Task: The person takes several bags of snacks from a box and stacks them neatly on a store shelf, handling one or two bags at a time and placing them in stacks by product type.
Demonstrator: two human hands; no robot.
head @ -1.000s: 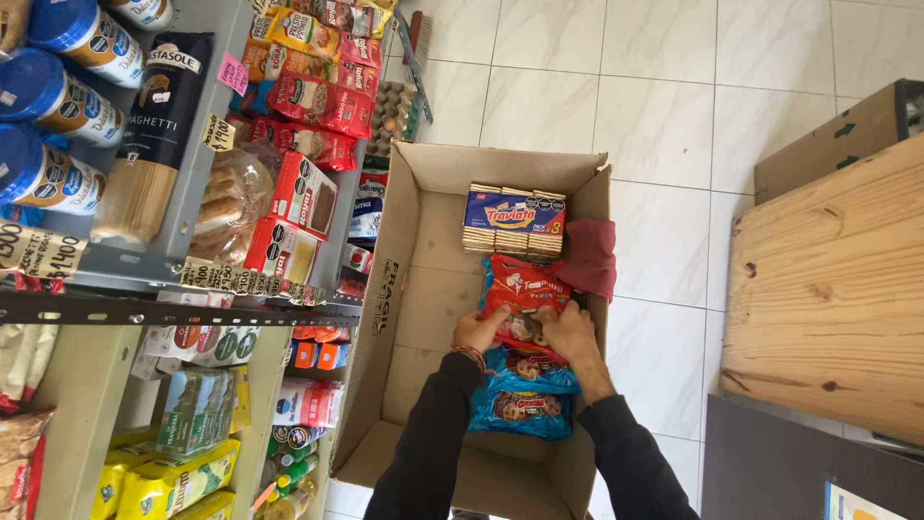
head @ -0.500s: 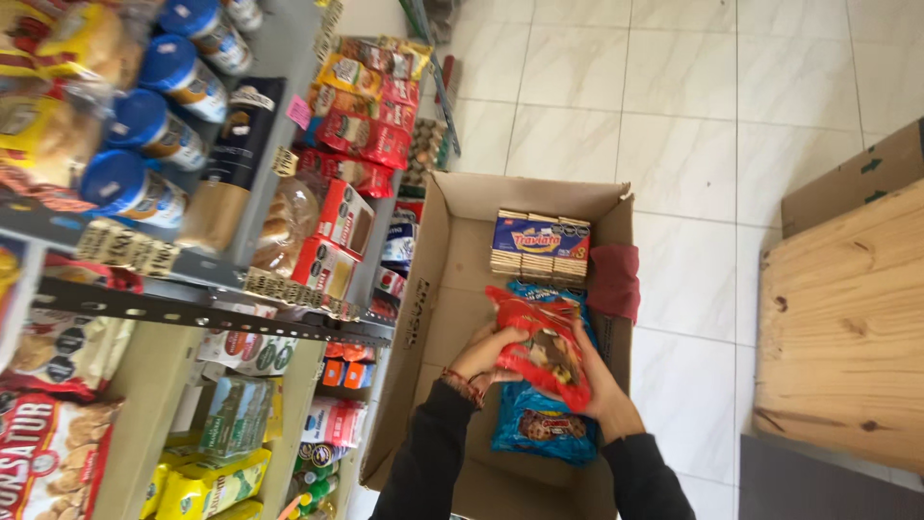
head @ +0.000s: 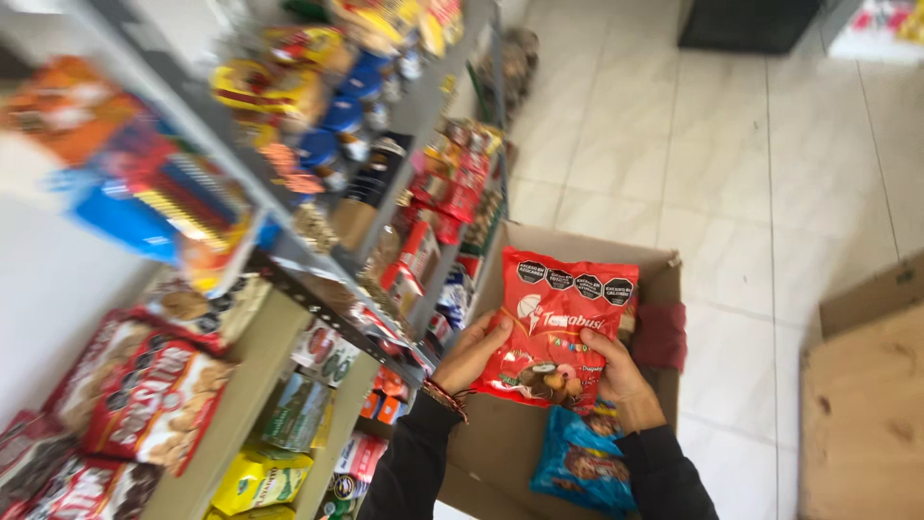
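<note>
You've got the red snack bag (head: 558, 327) up in both hands, held above the open cardboard box (head: 577, 252) that sits on the tiled floor (head: 731, 173). Your left hand (head: 472, 354) wraps the bag's left edge, fingers curled behind it and thumb pressed on the front. Your right hand (head: 621, 376) clamps the lower right corner, thumb on the front, fingers folded behind. The bag faces you, upright, a row of dark octagon labels along its top edge, pictured biscuits near its bottom. It covers most of the box's far half.

Down in the box, at the near right corner, lies a blue snack bag (head: 577, 467), just under your right wrist. Against the box's right wall there's a dark red pack (head: 659, 337), partly hidden behind the bag you hold.

To your left runs the shelf unit (head: 289, 279), blurred, stacked with packets: red biscuit packs (head: 144, 395) at the near end, yellow packs (head: 255, 477) on the lower level, blue tins (head: 337, 125) higher up. At the right edge, a wooden surface (head: 866, 424) stands close beside the box.
</note>
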